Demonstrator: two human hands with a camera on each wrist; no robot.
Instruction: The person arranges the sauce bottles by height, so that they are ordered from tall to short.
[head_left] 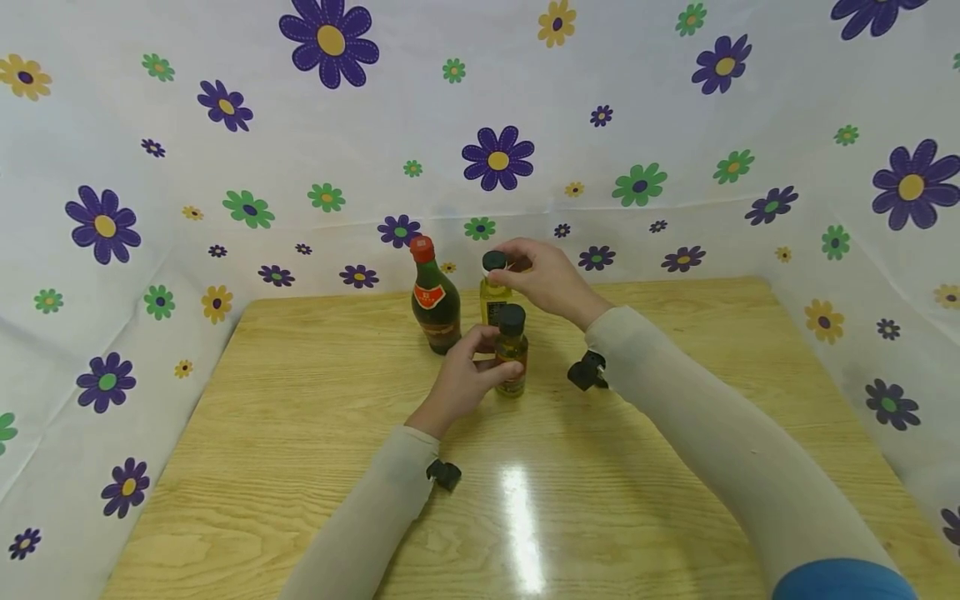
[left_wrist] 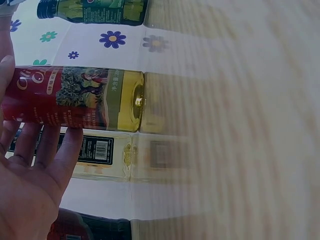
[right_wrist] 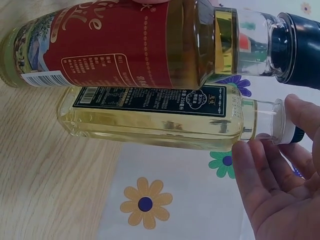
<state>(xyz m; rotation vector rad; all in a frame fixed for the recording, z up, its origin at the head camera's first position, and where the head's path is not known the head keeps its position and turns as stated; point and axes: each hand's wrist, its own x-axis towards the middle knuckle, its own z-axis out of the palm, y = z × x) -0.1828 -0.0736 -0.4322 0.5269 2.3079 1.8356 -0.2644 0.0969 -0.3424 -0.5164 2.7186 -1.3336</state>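
My left hand [head_left: 463,379] grips the body of an olive oil bottle [head_left: 513,343] with a black cap. Its red label [right_wrist: 107,47] shows large in the right wrist view. Just behind it stands a second oil bottle [head_left: 491,293], clear glass with pale yellow oil and a dark label. My right hand [head_left: 550,279] pinches this one at the neck, thumb against the white ring under its cap [right_wrist: 295,125]. To the left, a dark green bottle [head_left: 437,312] with a red cap stands upright.
In the left wrist view, a green glass bottle [left_wrist: 95,11] with a green label appears at the top edge. The wooden table [head_left: 300,433] ends at a white cloth backdrop [head_left: 420,100] printed with flowers.
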